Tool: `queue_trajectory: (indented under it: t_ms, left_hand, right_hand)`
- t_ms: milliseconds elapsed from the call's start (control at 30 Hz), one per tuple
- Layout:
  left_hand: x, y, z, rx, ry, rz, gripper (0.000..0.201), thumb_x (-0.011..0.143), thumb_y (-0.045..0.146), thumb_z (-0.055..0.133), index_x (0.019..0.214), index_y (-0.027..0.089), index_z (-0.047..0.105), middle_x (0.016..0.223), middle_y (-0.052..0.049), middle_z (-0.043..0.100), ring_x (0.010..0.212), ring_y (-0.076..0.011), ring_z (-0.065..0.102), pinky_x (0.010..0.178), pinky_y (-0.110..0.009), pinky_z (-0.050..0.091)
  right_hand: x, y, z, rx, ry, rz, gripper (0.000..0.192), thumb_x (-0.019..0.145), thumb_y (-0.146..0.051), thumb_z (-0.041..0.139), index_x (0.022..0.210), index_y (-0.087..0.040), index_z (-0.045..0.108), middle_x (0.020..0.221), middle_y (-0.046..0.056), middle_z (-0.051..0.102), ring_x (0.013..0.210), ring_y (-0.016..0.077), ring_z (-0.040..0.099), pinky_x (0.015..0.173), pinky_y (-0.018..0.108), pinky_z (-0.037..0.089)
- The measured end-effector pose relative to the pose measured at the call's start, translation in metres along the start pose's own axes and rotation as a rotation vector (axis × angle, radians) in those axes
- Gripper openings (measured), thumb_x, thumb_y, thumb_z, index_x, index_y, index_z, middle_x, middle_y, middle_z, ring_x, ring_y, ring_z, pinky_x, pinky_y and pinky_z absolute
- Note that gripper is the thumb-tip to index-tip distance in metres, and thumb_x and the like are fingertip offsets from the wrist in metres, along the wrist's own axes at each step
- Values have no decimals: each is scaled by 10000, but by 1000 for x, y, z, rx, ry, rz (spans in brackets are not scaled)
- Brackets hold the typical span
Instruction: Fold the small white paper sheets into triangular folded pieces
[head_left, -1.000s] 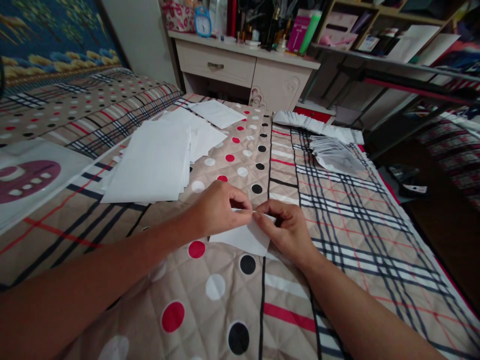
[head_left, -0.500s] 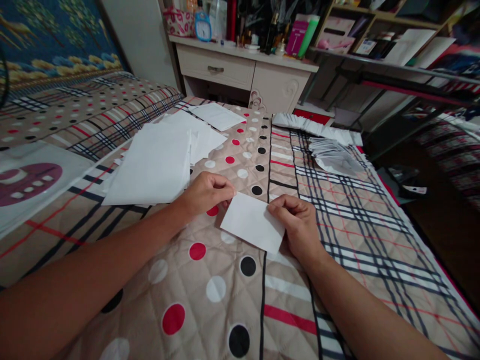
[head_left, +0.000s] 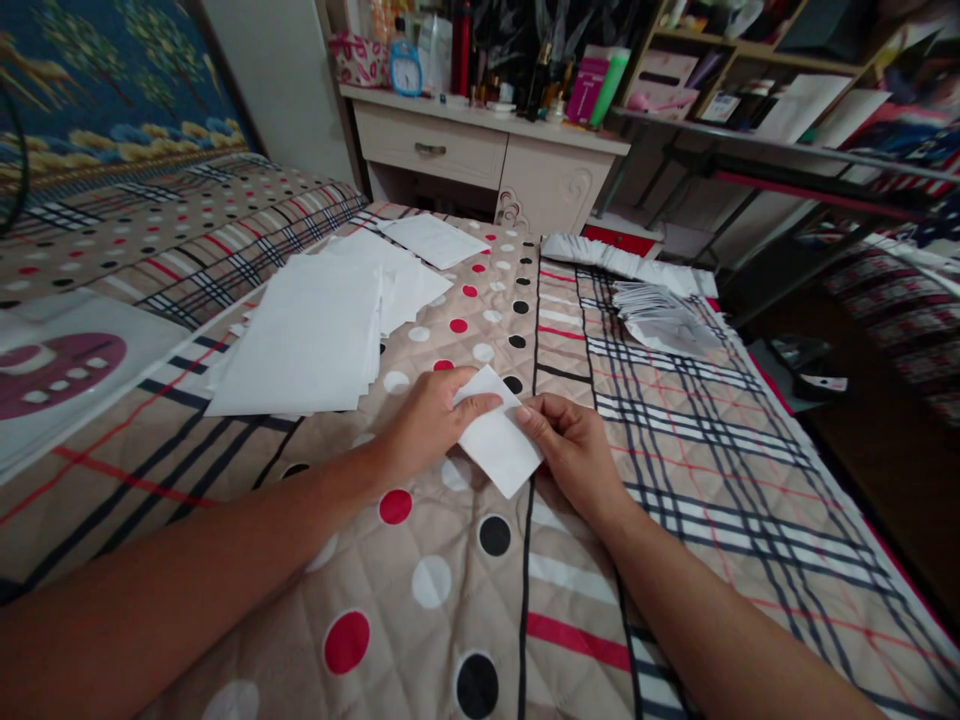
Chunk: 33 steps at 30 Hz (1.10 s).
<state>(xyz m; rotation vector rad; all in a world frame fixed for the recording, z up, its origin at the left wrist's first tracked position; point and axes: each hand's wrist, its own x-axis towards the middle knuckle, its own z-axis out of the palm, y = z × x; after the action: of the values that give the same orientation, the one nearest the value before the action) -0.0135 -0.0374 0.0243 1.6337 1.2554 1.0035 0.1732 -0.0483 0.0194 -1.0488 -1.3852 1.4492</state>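
Two hands pinch one small white paper [head_left: 496, 440] at mid-frame, left hand [head_left: 433, 420] and right hand [head_left: 571, 452]; aligned edges would keep the crease clean.

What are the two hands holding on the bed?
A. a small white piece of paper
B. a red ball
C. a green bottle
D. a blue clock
A: the left hand and right hand both grip a small white piece of paper above the spotted quilt.

two hands [head_left: 431, 420], one folded paper [head_left: 496, 442]
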Motion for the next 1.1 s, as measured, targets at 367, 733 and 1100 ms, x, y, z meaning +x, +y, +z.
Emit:
queue_trajectory:
  t_ms: [367, 733, 1100]
  left_hand:
    - [15, -15, -15, -69, 157, -109, 454, 848, 540, 541, 858, 98, 647, 747, -51, 622, 609, -110, 505, 526, -179, 350]
    - [6, -2, -16, -54, 53, -65, 665, 937, 677, 340, 1148, 129, 652, 623, -22, 539, 478, -84, 457, 458, -173, 331]
    - [5, 1, -8, -37, 40, 47, 417, 873, 446, 571, 630, 109, 542, 580, 7, 458, 552, -60, 391, 490, -162, 271]
  right_hand:
    - [0, 1, -6, -148, 150, -263, 432, 787, -358, 788, 1156, -188, 640, 1056, 75, 610, 881, 147, 588, 638, 205, 470]
    - [-7, 1, -3, -366, 239, -396, 150, 917, -301, 658, 915, -178, 744, 822, 25, 675, 718, 118, 587, 644, 228, 437]
    - [-2, -4, 1, -125, 208, -122, 347, 839, -443, 702, 775, -106, 648, 671, 29, 536, 583, 80, 424, 486, 173, 303]
